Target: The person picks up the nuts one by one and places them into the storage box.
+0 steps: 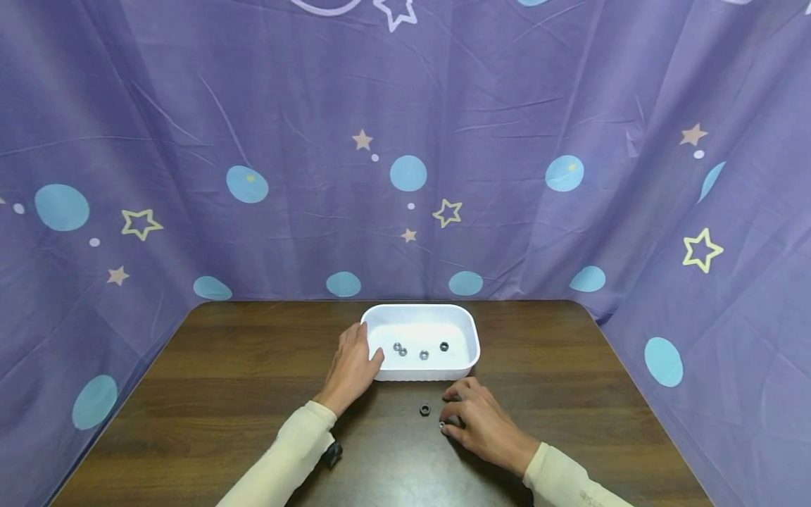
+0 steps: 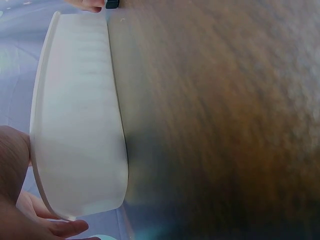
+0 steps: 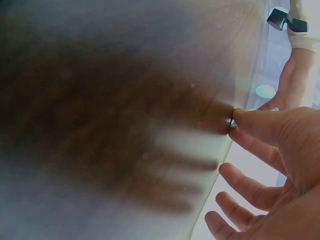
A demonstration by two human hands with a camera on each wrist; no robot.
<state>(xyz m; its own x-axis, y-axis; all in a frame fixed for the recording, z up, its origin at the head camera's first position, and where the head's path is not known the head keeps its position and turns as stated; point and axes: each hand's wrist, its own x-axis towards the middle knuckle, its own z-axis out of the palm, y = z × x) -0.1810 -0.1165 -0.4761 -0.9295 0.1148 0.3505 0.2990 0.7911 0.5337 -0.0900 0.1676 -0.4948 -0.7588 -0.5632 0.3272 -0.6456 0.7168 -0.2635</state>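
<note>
Sleeves: pale left sleeve (image 1: 279, 458) and right sleeve (image 1: 560, 479), nearest the camera at the lower edge; a black device (image 1: 332, 453) sits at the left wrist.
Small nut: at the right fingertips (image 3: 238, 116), in front of the tray's near wall; mostly covered, so its full shape cannot be told.
Right-hand grip: right hand (image 1: 481, 424) pinches the small nut (image 1: 441, 424) between thumb and index finger, the gap no wider than the piece; the other fingers are spread apart and hold nothing.
Table contact: the pinch is low over the table (image 1: 253, 366); whether the small nut touches it cannot be told.
Handling: judged a fingertip pick-up; thumb and index are best set on opposite sides, pressed evenly, and raised straight so the piece does not skid or roll.
Dark nut: lies loose on the table (image 1: 425, 410), just beside the pinch; the knuckles should clear it.
Tray: white tray (image 1: 424, 375), beyond both nuts.
Left-hand grip: left hand (image 1: 353, 362) clamps the tray's left end, thumb over the rim, fingers outside; steady, light pressure is advised.
Tray contents: four nuts (image 1: 424, 355), two of them close together.
Backdrop: purple curtain (image 1: 317, 176).
</note>
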